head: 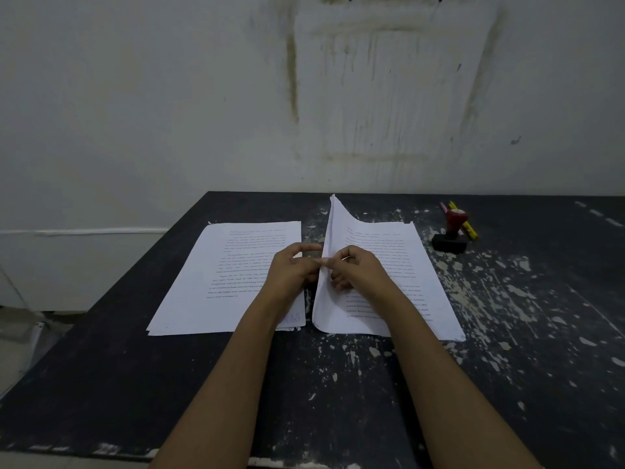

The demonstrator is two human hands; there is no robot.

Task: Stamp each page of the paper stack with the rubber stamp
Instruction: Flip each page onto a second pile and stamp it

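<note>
Two stacks of printed white pages lie side by side on the dark table [338, 384]. The left stack [220, 279] lies flat. On the right stack [406, 265] the left edge of the top sheets [333, 225] is lifted upright. My left hand [292, 269] and my right hand [358, 265] meet at that raised edge, and both pinch it between fingers and thumb. The rubber stamp [451, 231], with a red knob and a black base, stands by itself to the right of the stacks, untouched.
Yellow and pink pencils [468, 225] lie just behind the stamp. The table's far edge meets a stained white wall [304, 96]. The table's left edge runs diagonally, with the floor below it. The tabletop has chipped white paint marks.
</note>
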